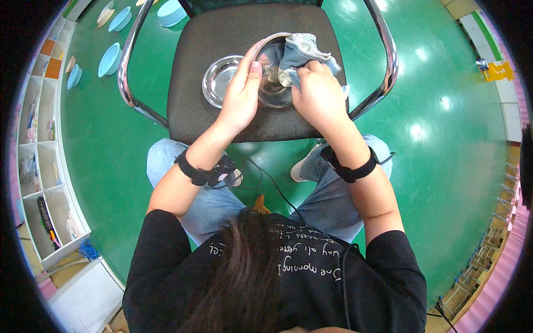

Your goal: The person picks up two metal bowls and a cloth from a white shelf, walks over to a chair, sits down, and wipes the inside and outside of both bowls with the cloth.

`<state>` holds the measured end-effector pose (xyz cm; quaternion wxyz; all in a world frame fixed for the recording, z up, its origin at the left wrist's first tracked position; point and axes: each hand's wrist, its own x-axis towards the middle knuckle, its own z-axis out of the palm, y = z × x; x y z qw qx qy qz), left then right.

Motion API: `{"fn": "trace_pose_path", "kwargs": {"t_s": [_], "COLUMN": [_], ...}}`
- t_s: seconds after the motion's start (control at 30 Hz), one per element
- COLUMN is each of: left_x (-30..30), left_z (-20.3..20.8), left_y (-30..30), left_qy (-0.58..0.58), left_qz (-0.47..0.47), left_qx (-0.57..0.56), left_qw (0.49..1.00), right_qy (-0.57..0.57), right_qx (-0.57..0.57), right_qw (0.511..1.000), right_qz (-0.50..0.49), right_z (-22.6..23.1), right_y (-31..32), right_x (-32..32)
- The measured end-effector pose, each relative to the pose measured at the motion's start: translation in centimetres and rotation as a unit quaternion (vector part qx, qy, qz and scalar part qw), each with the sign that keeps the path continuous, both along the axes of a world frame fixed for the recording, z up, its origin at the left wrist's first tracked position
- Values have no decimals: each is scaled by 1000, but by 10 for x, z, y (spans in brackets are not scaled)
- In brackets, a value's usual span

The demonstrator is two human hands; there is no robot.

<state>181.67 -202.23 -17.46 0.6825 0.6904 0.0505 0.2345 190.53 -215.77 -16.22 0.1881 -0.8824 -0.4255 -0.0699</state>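
My left hand (242,89) grips the left rim of a shiny metal bowl (272,95), thumb inside the edge and fingers round the outside. The bowl is tilted, its opening facing me, above the dark seat of a chair (194,39). In my right hand (319,91) is a bunched blue-grey cloth (302,53) with a pale edge, lying over the bowl's right side and rim. A second, shallower metal bowl (220,83) rests on the seat to the left, partly hidden behind my left hand.
Chrome armrests (126,66) curve up on both sides of the seat. Several light-blue basins (110,60) stand on the green floor (444,166) at the far left. A white shelf unit (47,144) lines the left side. A dark cable (275,186) hangs between my knees.
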Motion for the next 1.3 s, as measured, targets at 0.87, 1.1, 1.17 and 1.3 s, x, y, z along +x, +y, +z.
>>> {"fn": "trace_pose_path", "kwargs": {"t_s": [0.87,1.1,1.17,1.3], "left_x": [-11,-8,-7,-5], "left_z": [7,11,4,-3], "left_y": [-10,3,7,8], "left_qy": [46,45,64,69], "left_qz": [-69,-57,-42,-16], "left_qx": [-72,-125,-144,-145], "left_qw": [994,990,987,987], "right_qy": [209,246,246,227], "right_qx": [297,235,197,140], "right_qw": [908,901,908,921], "right_qz": [208,267,275,285], "right_z": [-8,-8,-8,-1], "right_y": [12,13,12,9], "right_x": [3,1,0,2]}}
